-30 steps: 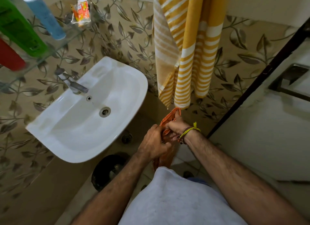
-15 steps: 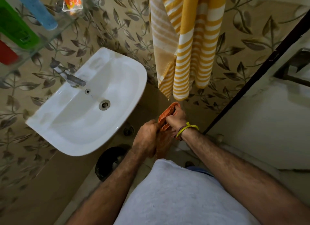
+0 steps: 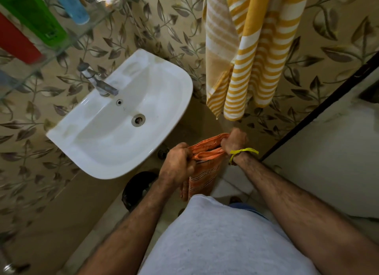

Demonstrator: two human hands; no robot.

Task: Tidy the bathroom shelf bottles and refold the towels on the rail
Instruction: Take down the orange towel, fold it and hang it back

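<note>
Head view: hands [image 3: 207, 153] on orange towel [image 3: 202, 173] edge

Orange towel [image 3: 205, 168] gripped between left hand [image 3: 177, 165] and right hand [image 3: 235, 141], beside white sink [image 3: 164, 73].

The person wears a light grey short-sleeved shirt [image 3: 225, 237] of a plain, slightly heathered fabric; it fills the lower centre of the head view. A narrow strip of blue garment [image 3: 246, 206] shows just beyond the shirt's far hem. Both forearms are bare and hairy from elbow to wrist. The right wrist carries a yellow thread band [image 3: 243, 152], knotted, with loose ends projecting outward; a darker band sits against it on the wrist's underside. The left wrist carries no band. No sleeves reach the forearms.
</note>
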